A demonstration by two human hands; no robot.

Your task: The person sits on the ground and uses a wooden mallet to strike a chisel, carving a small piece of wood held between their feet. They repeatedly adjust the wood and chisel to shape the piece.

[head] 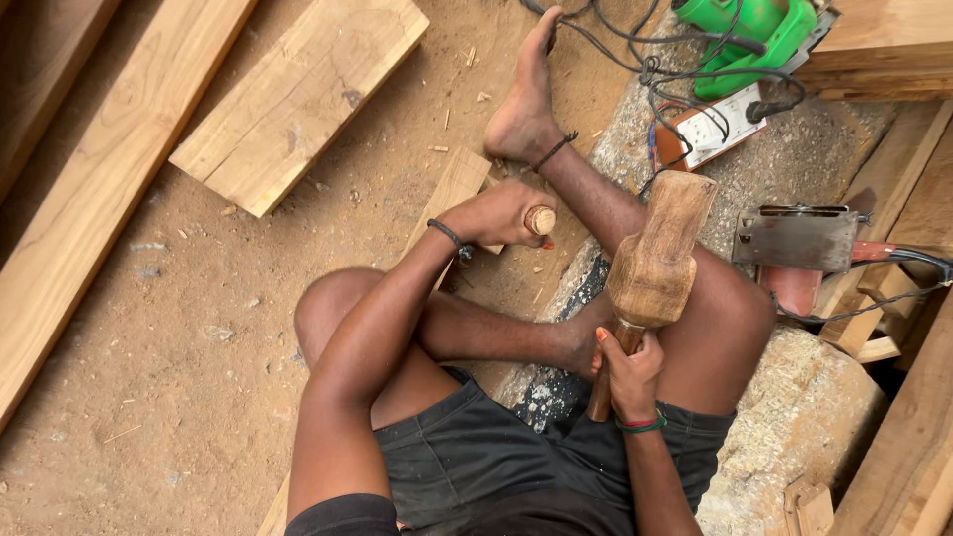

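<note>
My left hand [496,213] is closed around a chisel whose round wooden handle end [540,219] sticks out of my fist. The chisel stands on a narrow wooden piece [459,184] lying on the sandy ground. My right hand [630,375] grips the handle of a large wooden mallet [657,254], raised a little to the right of the chisel. The mallet head is apart from the chisel. I sit on the ground with my legs folded; one bare foot [526,99] stretches ahead beside the wooden piece.
Thick planks [298,99] and a long beam [99,189] lie at the left. A green power tool [754,40], a socket box [710,129] with tangled cables and a metal tool [794,238] sit at the right, beside stacked timber [893,447].
</note>
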